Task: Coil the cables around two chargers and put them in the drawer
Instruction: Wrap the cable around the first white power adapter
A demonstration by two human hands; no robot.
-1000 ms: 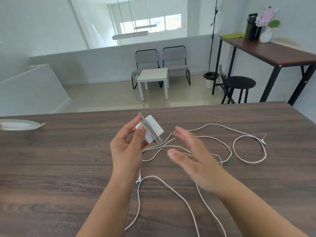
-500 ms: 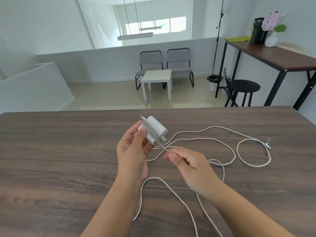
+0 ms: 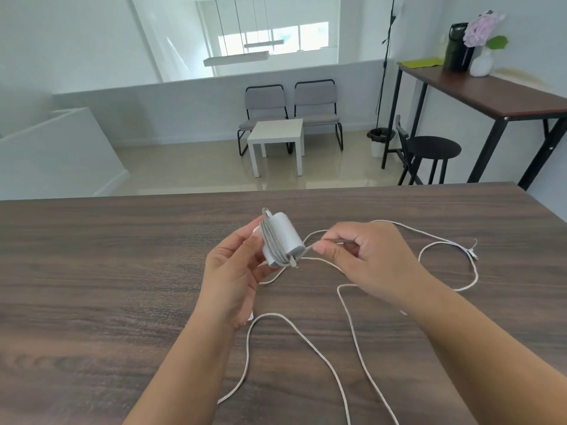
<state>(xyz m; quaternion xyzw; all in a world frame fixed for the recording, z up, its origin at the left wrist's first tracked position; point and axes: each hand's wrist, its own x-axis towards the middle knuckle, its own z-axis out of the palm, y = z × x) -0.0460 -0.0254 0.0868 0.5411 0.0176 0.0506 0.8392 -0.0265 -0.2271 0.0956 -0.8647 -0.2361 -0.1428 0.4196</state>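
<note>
Left hand around charger; right hand pinching cable

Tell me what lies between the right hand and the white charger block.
In the head view, only a short taut run of the grey cable spans from the right hand to the white charger block, which the left hand holds above the dark wooden table.

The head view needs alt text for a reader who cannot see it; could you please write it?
A left hand holds a white charger with several cable turns around it, while the right hand pinches the cable beside it. Loose cable loops across the wooden table.
</note>
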